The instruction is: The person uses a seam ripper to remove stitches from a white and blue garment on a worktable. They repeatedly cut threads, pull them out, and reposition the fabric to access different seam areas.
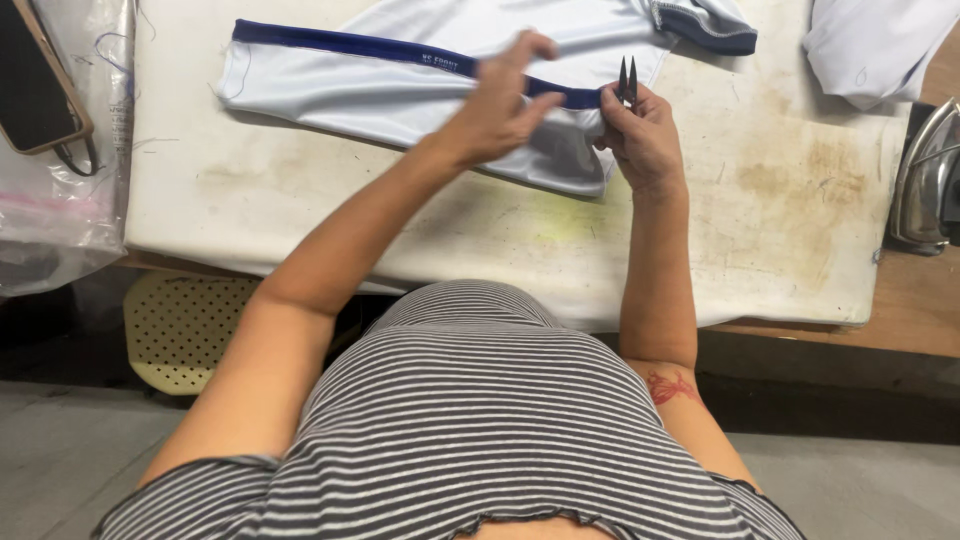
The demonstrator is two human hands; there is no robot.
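between your fingertips, the navy trim (400,48) of the white garment (380,90) is pinched by your left hand (497,105); your right hand (645,140) grips thread snips (627,80), blades just beside the trim

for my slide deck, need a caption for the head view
Left hand pinches a white garment's navy trim while the right hand holds thread snips at it.

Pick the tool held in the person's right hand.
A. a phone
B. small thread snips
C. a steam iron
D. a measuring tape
B: the right hand grips small thread snips, blades pointing up beside the navy band of the white garment, while the left hand pinches that band; the iron sits untouched at the table's right edge.
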